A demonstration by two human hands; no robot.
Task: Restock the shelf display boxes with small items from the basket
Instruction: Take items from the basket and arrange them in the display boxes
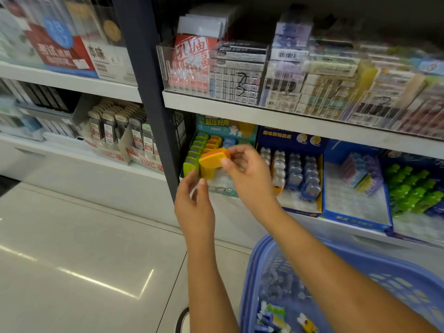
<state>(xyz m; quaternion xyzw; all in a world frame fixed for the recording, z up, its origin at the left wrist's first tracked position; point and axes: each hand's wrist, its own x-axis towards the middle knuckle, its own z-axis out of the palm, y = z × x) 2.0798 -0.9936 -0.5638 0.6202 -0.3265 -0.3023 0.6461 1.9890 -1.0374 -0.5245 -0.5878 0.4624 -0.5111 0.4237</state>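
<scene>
Arms: left forearm (209, 272) and right forearm (324, 255), bare down to the frame's lower edge.
Hands: left hand (194, 205) and right hand (242, 169), both uncovered.
Footwear: one shoe tip (183, 319), dark upper, pale rim.

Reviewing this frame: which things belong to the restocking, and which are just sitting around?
In the job: orange item, pinched by the right hand; left hand just below it; teal display box; blue basket.
Lying about: refill packs on the left shelf; clear trays of packets on the upper shelf.
</scene>
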